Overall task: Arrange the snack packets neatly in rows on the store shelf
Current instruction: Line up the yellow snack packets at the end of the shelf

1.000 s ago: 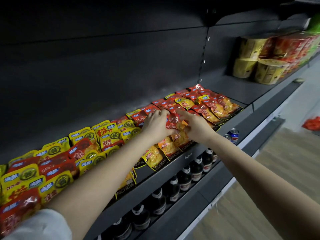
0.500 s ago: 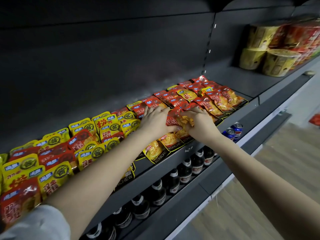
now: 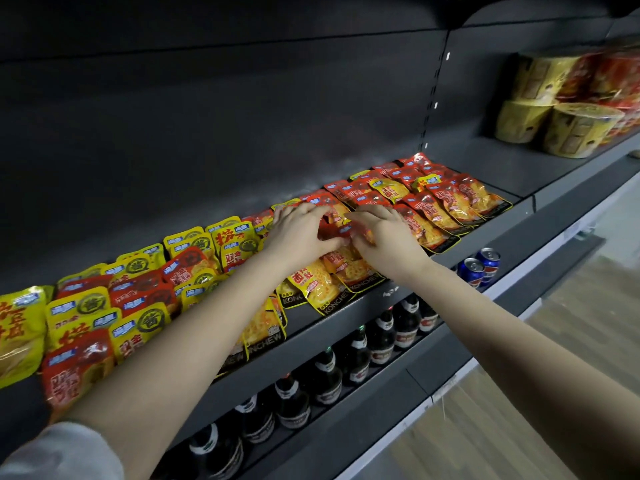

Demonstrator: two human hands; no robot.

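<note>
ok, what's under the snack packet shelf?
A row of dark labelled glass bottles and, further right, two blue Pepsi cans. The right forearm covers the stretch between them, and the left forearm hides whatever sits further left.

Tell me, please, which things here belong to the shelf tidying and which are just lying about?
Job: left hand, right hand, the red packet they hold, snack packets in rows, shelf.
Lying about: dark bottles and blue cans below, noodle bowls on the right.

Snack packets (image 3: 145,299) lie in rows along the shelf (image 3: 346,317), with noodle tubs (image 3: 554,126) far right; bottles (image 3: 325,372) and cans (image 3: 479,266) stand on the shelf below.
</note>
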